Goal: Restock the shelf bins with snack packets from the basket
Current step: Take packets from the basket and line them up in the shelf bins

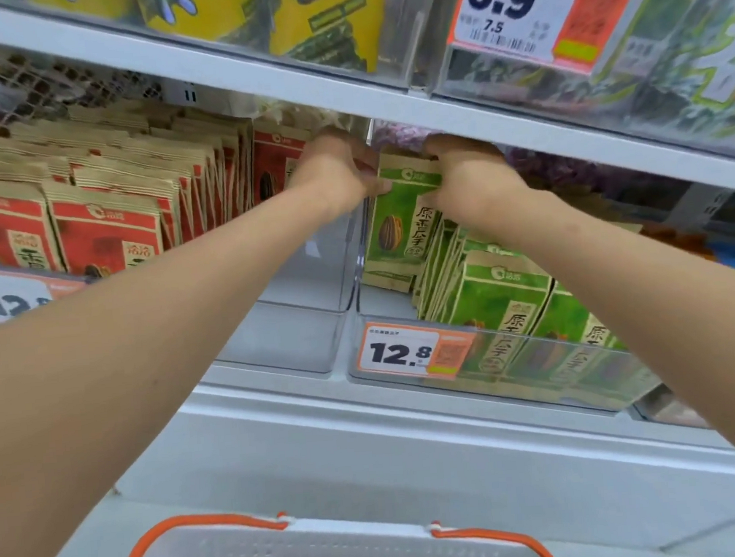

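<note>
Now my left hand (pixel 335 171) and right hand (pixel 470 180) pinch a green packet (pixel 399 225) inside the bin (pixel 540 368); next, I should seat it upright.

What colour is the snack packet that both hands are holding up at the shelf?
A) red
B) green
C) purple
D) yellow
B: the packet gripped by the left hand and right hand is green, matching the other green packets standing in the clear bin below it.
</note>
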